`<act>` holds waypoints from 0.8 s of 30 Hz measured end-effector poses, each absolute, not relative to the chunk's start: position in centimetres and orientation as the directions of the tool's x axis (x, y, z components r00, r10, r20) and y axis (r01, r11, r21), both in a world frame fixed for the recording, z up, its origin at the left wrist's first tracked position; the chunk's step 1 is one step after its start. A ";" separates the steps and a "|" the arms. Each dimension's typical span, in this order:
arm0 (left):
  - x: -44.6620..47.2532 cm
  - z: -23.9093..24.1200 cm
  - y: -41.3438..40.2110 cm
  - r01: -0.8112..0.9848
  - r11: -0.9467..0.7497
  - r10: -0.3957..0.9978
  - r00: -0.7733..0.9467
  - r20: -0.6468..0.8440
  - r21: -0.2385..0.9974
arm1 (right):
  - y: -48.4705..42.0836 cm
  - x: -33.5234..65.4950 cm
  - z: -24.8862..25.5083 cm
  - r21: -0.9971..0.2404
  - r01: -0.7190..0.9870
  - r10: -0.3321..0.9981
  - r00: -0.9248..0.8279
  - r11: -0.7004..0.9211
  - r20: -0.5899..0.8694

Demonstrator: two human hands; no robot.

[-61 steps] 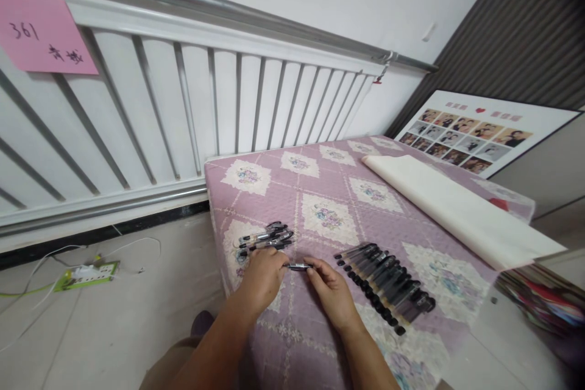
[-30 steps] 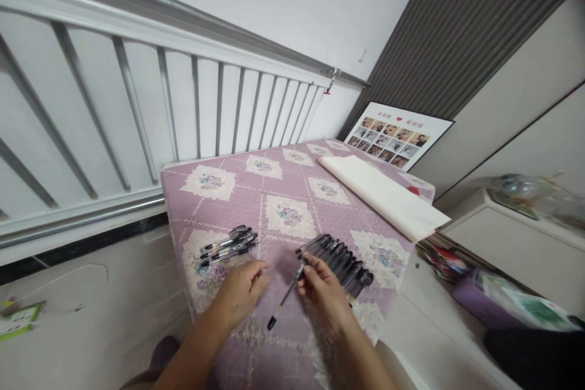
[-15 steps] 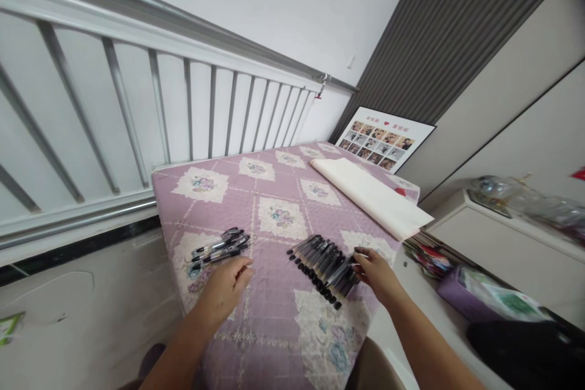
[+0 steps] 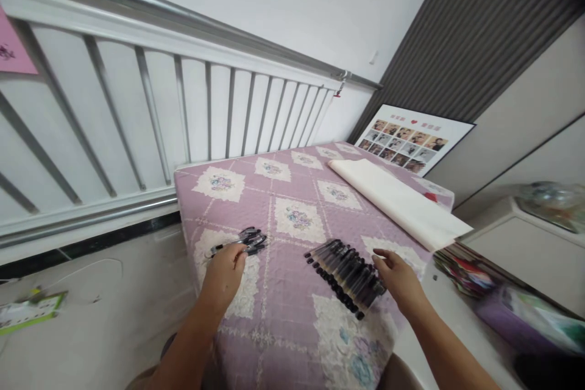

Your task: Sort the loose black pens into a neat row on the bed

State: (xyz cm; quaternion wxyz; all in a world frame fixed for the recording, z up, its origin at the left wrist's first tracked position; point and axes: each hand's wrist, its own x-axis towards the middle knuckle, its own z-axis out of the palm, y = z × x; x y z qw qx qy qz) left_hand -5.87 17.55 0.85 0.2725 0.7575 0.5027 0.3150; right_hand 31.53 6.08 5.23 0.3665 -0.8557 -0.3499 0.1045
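Observation:
Several black-and-clear pens [image 4: 253, 242] lie in a loose pile on the left of the purple quilted bed cover [image 4: 292, 292]. My left hand [image 4: 226, 271] reaches onto the near side of this pile, its fingers curved and a small gap beside the thumb; it partly covers the pens. To the right, many dark-capped pens [image 4: 345, 274] lie side by side in a slanted row. By the right end of that row is my right hand [image 4: 397, 273], fingers apart, holding nothing that I can see.
Rolled cream sheet material [image 4: 397, 201] lies along the bed's right side. A photo board [image 4: 411, 140] leans at the far end, and a white radiator [image 4: 219, 109] runs along the left wall. At right stand a cabinet [image 4: 525, 244] and a purple box [image 4: 516, 317].
My left hand has moved forward onto the left pile of pens. My right hand has come slightly away from the row's right end. The camera view has turned left.

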 end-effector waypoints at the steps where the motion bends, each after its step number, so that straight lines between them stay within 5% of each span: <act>1: -6.0 0.9 17.7 0.629 -0.353 0.933 0.293 0.209 0.693 | 6.3 30.8 5.4 -0.672 0.582 0.703 0.700 -0.458 0.128; 7: -5.7 1.3 17.4 0.824 -0.351 0.935 0.331 0.124 0.444 | 8.6 21.9 5.2 -0.743 0.662 0.918 0.348 -0.100 0.187; 12: -5.3 1.4 17.1 0.870 -0.345 0.936 0.347 0.060 0.351 | 11.2 15.1 2.4 -0.741 0.662 0.960 0.124 0.109 0.252; 24: -4.9 1.3 17.3 0.878 -0.349 0.930 0.369 0.003 0.328 | 15.9 11.7 -1.7 -0.618 0.772 0.907 0.142 0.149 0.396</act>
